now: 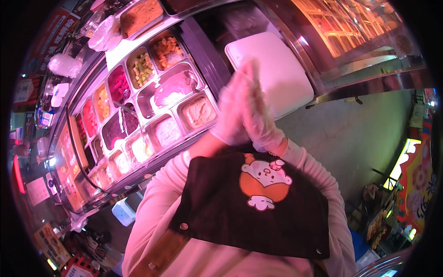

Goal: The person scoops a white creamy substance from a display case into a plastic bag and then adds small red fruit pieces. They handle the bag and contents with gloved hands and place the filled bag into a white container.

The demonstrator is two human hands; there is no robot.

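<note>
In front of my chest, my left hand (230, 112) and my right hand (261, 116) meet palm against palm, fingers pointing away from me. Both wear thin clear plastic gloves and are blurred. Whatever may lie between the palms is hidden. Just behind them is a white plastic lid or board (282, 74) with rounded corners. Left of my hands stand rows of steel food pans. The nearest pan (198, 111) holds a pale creamy paste; another (168, 131) beside it holds a whiter one. A larger pan (176, 86) contains a smooth purplish mass.
Diced fruit fills back-row pans (142, 67). A utensil handle (124, 109) lies across the pans. A tray of brown crumbs (142, 17) stands behind, near plastic-wrapped items (104, 33). A metal counter edge (370, 83) runs to the right above grey floor (332, 128). I wear a dark apron (214, 200).
</note>
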